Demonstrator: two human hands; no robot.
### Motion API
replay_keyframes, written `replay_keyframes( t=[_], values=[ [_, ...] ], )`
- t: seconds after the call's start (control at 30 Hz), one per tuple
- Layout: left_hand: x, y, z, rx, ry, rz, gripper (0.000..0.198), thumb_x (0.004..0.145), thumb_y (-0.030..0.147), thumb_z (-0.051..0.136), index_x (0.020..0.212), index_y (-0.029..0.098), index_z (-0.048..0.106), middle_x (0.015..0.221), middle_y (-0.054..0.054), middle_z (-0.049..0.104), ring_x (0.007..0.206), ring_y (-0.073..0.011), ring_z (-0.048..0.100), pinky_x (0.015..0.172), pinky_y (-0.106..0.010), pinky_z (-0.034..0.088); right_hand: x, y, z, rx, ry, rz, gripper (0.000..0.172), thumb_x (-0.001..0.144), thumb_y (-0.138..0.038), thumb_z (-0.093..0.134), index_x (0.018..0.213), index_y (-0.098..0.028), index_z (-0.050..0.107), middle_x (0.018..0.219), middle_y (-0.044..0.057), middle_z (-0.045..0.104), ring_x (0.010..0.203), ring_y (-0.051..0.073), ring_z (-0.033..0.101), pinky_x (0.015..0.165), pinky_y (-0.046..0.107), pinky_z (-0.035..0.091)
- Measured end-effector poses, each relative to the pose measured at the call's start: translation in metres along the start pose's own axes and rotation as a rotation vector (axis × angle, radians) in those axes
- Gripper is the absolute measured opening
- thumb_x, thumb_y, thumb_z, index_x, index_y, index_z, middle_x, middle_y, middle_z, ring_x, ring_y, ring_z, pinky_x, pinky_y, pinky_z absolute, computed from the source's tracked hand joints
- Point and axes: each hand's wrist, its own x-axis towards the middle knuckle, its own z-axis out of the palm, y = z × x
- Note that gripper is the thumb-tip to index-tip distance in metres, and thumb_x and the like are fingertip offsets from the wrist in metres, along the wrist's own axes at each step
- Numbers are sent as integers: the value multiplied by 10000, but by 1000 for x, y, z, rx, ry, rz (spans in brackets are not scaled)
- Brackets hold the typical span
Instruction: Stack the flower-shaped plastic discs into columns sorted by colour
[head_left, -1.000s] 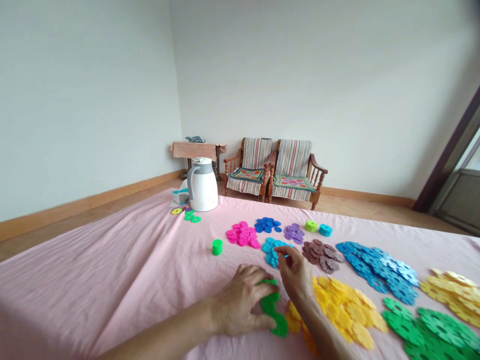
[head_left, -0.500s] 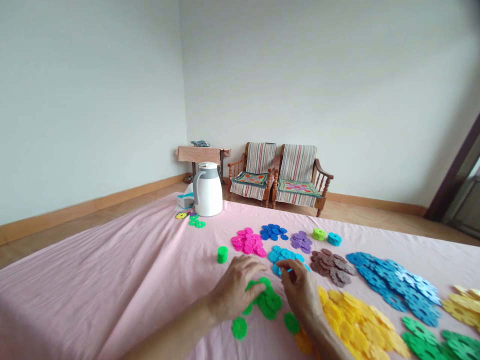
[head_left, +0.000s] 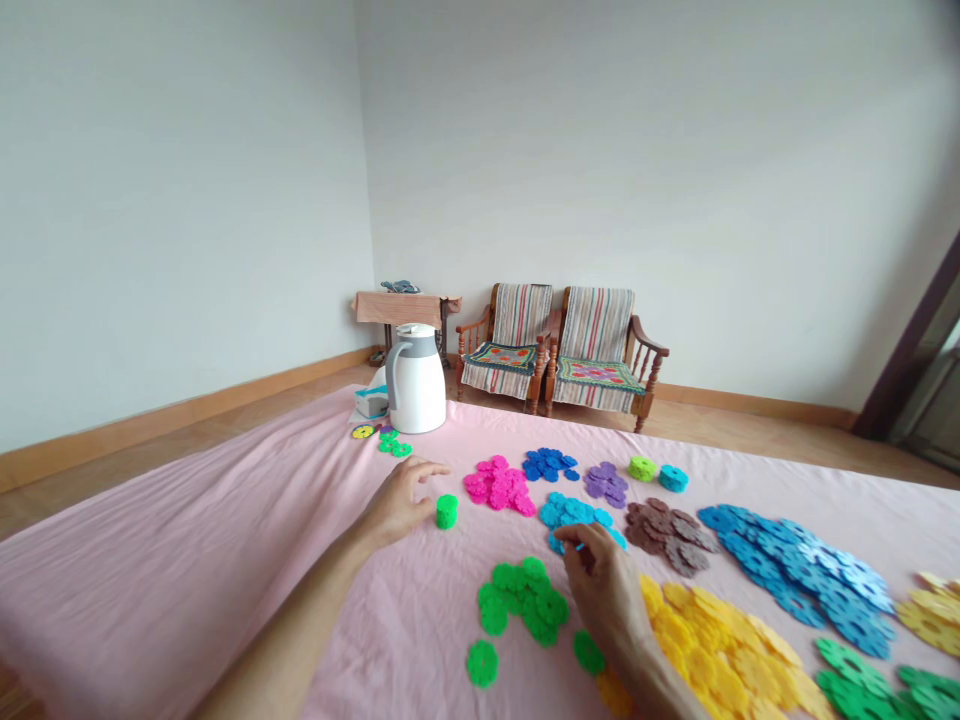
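My left hand (head_left: pixel 399 500), thumb and fingers apart and holding nothing, is just left of a small upright stack of green notched discs (head_left: pixel 446 511). My right hand (head_left: pixel 600 570) hovers at the near edge of a pile of light blue discs (head_left: pixel 574 510). Its fingers are curled together in a pinch; what is between them, if anything, cannot be made out. Between my forearms lies a loose pile of green flower-shaped discs (head_left: pixel 525 597), with a single green disc (head_left: pixel 482 664) nearer me. Another green disc (head_left: pixel 589 651) is partly hidden by my right wrist.
On the pink cloth (head_left: pixel 360 620) sit piles of pink (head_left: pixel 499 484), dark blue (head_left: pixel 550 463), purple (head_left: pixel 606 484), brown (head_left: pixel 667 535), blue (head_left: pixel 802 575) and yellow discs (head_left: pixel 720 650). Short lime (head_left: pixel 642 468) and teal stacks (head_left: pixel 673 478) stand farther back. A white jug (head_left: pixel 417 390) stands at the far left.
My left hand has moved from over the loose green pile, forward and left to the green stack, uncovering the pile. My right hand has stayed nearly in place.
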Motion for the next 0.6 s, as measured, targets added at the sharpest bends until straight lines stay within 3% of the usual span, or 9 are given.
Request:
replay_keyframes(
  t=[0.1, 0.23, 0.37, 0.6],
  values=[
    [1, -1, -11, -63, -213, 53, 504, 673, 144, 590, 1173, 207, 601, 1094, -67, 562, 929, -205, 535, 712, -263, 452, 0, -1, 1, -5, -16, 3, 289, 778, -274, 429, 797, -190, 704, 719, 37, 632, 566, 142, 534, 551, 259, 401],
    [13, -1, -27, -21, -369, 154, 496, 674, 182, 612, 1164, 259, 614, 1024, -40, 570, 928, -201, 519, 754, -261, 437, -2, -4, 2, -11, -23, -2, 285, 771, -260, 428, 783, -189, 705, 714, 39, 643, 569, 145, 542, 542, 255, 393],
    [29, -2, -28, -39, -551, 198, 511, 640, 170, 625, 1135, 292, 633, 1041, -24, 572, 913, -186, 519, 761, -243, 442, -1, -4, 1, -26, -34, 2, 278, 765, -239, 430, 781, -191, 703, 712, 34, 646, 573, 146, 547, 553, 259, 392],
    [35, -3, -17, -176, -619, 193, 472, 638, 173, 644, 1099, 276, 661, 1039, -29, 570, 877, -170, 518, 733, -225, 435, -1, -3, 1, -42, -73, 11, 287, 767, -221, 414, 794, -197, 699, 744, 34, 647, 609, 151, 563, 582, 265, 402]
  ],
)
